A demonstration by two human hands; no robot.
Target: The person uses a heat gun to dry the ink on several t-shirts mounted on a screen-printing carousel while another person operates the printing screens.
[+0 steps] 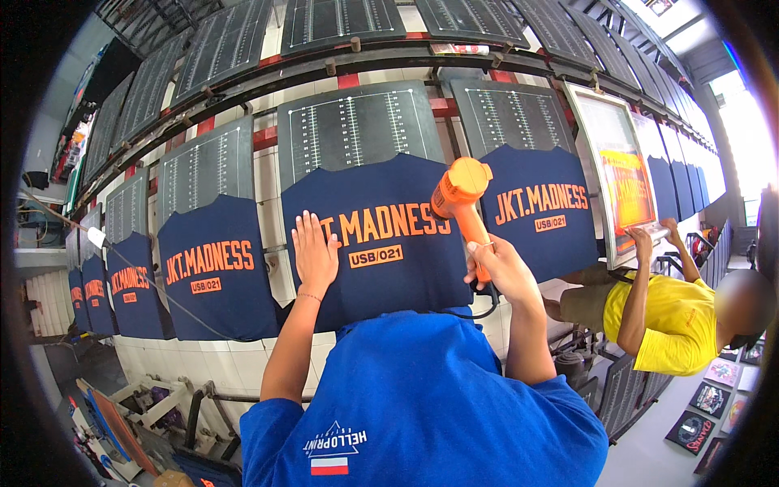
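My left hand [313,252] lies flat, fingers stretched, on a navy T-shirt [369,296] with orange lettering, covering the start of its print. The shirt is spread over a dark printing board [357,122] marked with white scale lines. In my right hand [507,272] is an orange heat gun [466,191], gripped by its handle. Its nozzle points left, over the right end of the lettering; whether it touches the cloth I cannot tell. A dark cord loops down from the handle.
Similar printed navy shirts [215,296] lie on boards to both sides. Behind runs another row of bare boards [341,20] along a metal rail. At the right, a co-worker in yellow [673,316] holds a framed printing screen [621,174]. A thin cable [154,280] crosses the shirts at left.
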